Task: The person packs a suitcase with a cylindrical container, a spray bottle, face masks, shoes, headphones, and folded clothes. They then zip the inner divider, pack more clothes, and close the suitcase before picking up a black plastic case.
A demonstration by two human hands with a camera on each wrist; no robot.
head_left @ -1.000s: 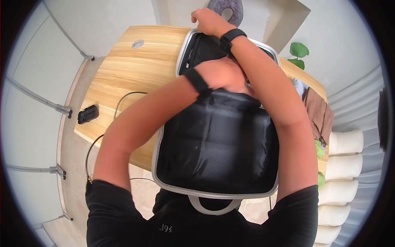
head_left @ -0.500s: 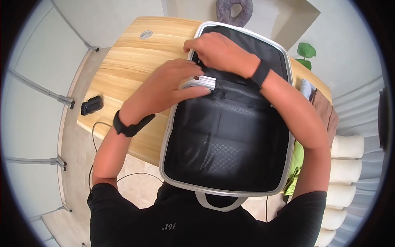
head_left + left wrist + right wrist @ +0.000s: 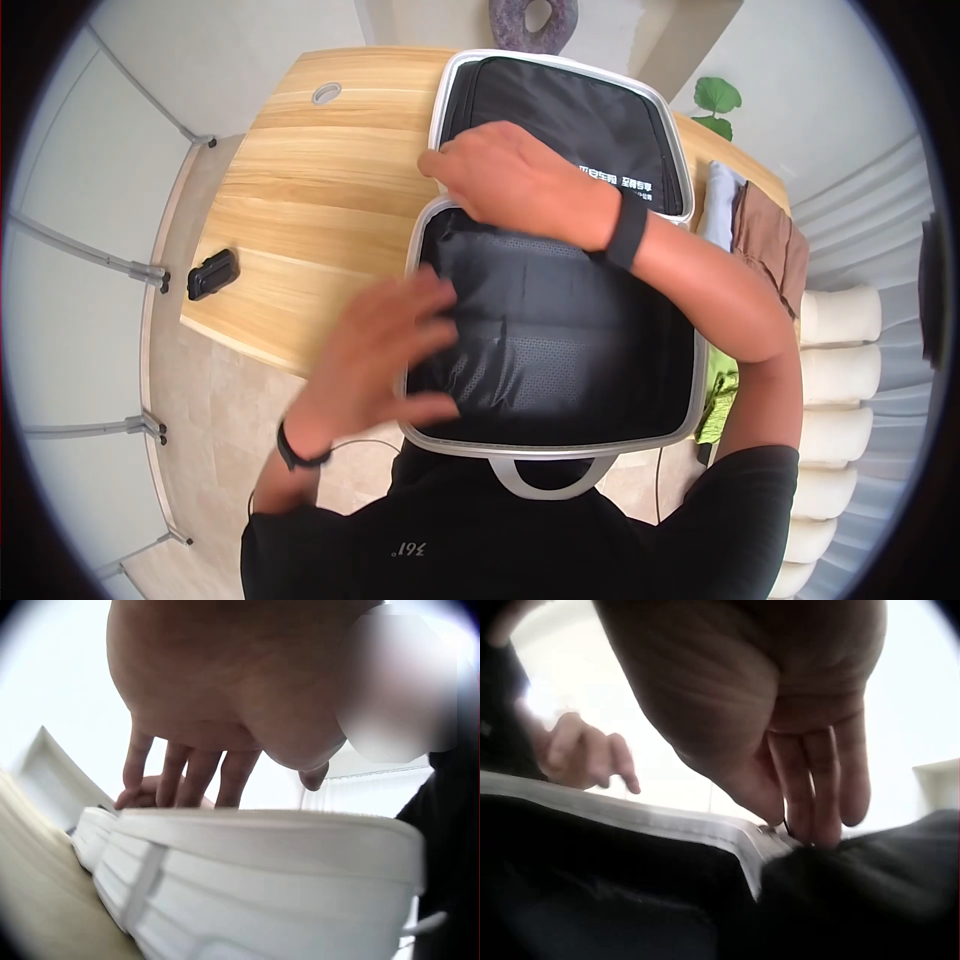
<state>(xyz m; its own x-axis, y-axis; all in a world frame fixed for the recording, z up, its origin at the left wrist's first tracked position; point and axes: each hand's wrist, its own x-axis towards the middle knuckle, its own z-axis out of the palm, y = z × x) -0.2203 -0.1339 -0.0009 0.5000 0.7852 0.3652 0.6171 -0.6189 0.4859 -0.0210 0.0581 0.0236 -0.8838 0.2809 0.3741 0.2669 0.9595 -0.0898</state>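
An open suitcase with a white shell lies across the table; its near half (image 3: 560, 340) shows a black lining. A black divider panel (image 3: 560, 100) with white lettering covers the far half. My right hand (image 3: 525, 185) reaches over the left side where the halves meet. Its thumb and fingers (image 3: 821, 787) pinch a small zipper pull (image 3: 772, 831) at the rim, mostly hidden by the fingertips. Blurred by motion, my left hand (image 3: 380, 350) spreads its fingers over the near half's left rim, holding nothing; the white ribbed shell (image 3: 255, 877) stands below it.
A small black device (image 3: 213, 274) lies at the table's left edge. Folded brown cloth (image 3: 768, 240) and pale blue cloth (image 3: 721, 195) lie to the right, with green cloth (image 3: 718, 395) nearer me. The near half's handle (image 3: 550, 480) faces my body.
My left hand has left the middle of the suitcase and drawn back toward me on the left. The right hand has come down to the left joint, and the far divider panel now lies flat.
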